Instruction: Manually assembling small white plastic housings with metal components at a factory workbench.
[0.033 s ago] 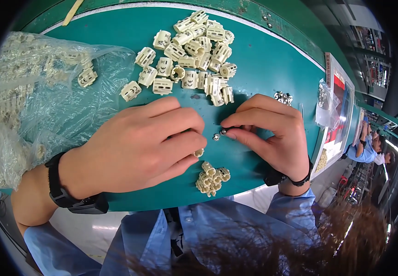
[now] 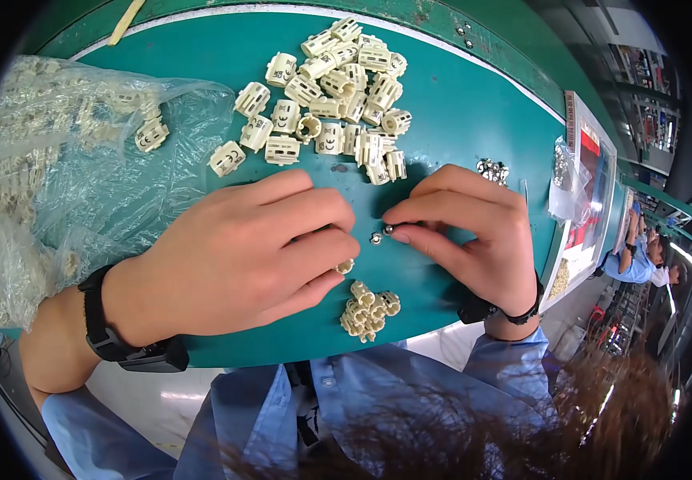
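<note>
My left hand (image 2: 254,248) is closed, its fingers curled round a cream plastic cylinder (image 2: 346,266) that is mostly hidden, with one end showing by the fingertips. Between thumb and forefinger, my right hand (image 2: 466,232) pinches a small shiny round metal piece (image 2: 388,230). Beside those fingertips is another small metal piece (image 2: 375,238); I cannot tell whether the two touch. Close to the near table edge lies a small cluster of cream plastic parts (image 2: 368,310). A larger heap of slotted, printed cream cylinders (image 2: 338,88) spreads beyond my hands.
A clear plastic bag (image 2: 178,152) full of cream parts covers the left of the green table (image 2: 474,104). Several small metal parts (image 2: 492,170) lie beyond my right hand. At the right stand a small clear bag (image 2: 570,188) and a framed board (image 2: 594,216). Co-workers (image 2: 642,260) are far right.
</note>
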Tool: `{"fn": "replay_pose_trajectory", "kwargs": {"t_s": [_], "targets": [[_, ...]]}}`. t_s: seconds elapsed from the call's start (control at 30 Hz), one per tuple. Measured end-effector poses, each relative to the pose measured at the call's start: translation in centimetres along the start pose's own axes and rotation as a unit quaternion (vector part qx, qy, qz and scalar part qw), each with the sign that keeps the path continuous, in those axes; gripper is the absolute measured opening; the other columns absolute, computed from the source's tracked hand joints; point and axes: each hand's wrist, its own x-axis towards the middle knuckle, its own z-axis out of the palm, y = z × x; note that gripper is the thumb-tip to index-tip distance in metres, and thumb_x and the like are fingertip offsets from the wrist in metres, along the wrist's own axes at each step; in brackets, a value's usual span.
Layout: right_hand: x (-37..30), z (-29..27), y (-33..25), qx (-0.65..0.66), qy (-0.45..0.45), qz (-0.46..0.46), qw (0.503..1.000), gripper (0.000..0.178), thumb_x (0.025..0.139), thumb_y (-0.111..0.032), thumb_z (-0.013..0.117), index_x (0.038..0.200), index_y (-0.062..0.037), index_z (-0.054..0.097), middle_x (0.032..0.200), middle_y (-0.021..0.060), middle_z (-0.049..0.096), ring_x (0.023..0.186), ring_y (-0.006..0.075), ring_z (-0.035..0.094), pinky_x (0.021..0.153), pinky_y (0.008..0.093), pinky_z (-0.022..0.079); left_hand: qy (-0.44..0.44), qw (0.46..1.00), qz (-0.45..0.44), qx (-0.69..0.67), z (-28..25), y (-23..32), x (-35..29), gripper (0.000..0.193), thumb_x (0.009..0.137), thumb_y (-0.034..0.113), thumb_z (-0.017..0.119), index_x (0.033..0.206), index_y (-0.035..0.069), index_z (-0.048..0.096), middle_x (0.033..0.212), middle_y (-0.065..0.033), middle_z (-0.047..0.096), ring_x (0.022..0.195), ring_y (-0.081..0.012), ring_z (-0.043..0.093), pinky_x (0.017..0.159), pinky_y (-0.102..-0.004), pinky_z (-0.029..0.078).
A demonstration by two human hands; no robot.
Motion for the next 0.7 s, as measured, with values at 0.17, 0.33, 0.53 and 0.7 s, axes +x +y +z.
{"fn": "replay_pose_trajectory", "kwargs": {"t_s": [0.17, 0.33, 0.53, 0.7], "targets": [[0.6, 0.5, 0.27, -0.038, -0.002, -0.095, 0.995, 0.024, 0.081, -0.001, 0.095, 0.104, -0.0051, 0.088, 0.095, 0.0066, 0.073, 0.08, 0.0228, 0.071, 0.07, 0.0346, 0.056, -0.018, 1.0, -0.005, 0.006, -0.14, -0.02, 0.02, 0.028, 0.084, 0.009, 0.091, 0.109, 0.011, 0.079, 0.116, -0.0035, 0.073, 0.092, -0.0258, 0.067, 0.08, -0.0356, 0.059], [0.75, 0.77, 0.74, -0.066, -0.016, -0.122, 0.99, 0.025, 0.079, -0.007, 0.096, 0.102, -0.0064, 0.087, 0.094, 0.0057, 0.073, 0.083, 0.0262, 0.072, 0.07, 0.0381, 0.057, -0.018, 1.0, -0.003, 0.013, -0.17, -0.24, -0.04, 0.027, 0.085, 0.009, 0.091, 0.109, 0.011, 0.08, 0.116, -0.0036, 0.073, 0.092, -0.0254, 0.067, 0.08, -0.0359, 0.059], [0.71, 0.79, 0.69, -0.092, -0.022, -0.156, 0.983, 0.024, 0.079, -0.009, 0.097, 0.1, -0.0054, 0.086, 0.094, 0.0048, 0.073, 0.081, 0.0256, 0.072, 0.069, 0.039, 0.057, -0.001, 1.0, -0.009, -0.002, 0.17, -0.3, -0.22, 0.024, 0.087, 0.009, 0.091, 0.109, 0.01, 0.08, 0.116, -0.0032, 0.073, 0.093, -0.0253, 0.067, 0.081, -0.0362, 0.059], [0.83, 0.87, 0.88, -0.085, -0.03, -0.161, 0.983, 0.025, 0.079, -0.01, 0.097, 0.1, -0.0053, 0.086, 0.093, 0.005, 0.073, 0.081, 0.026, 0.072, 0.069, 0.039, 0.057, -0.004, 1.0, -0.01, 0.0, 0.03, -0.28, -0.14, 0.024, 0.087, 0.01, 0.091, 0.108, 0.01, 0.08, 0.117, -0.0033, 0.073, 0.094, -0.0252, 0.067, 0.081, -0.0366, 0.059]]}}
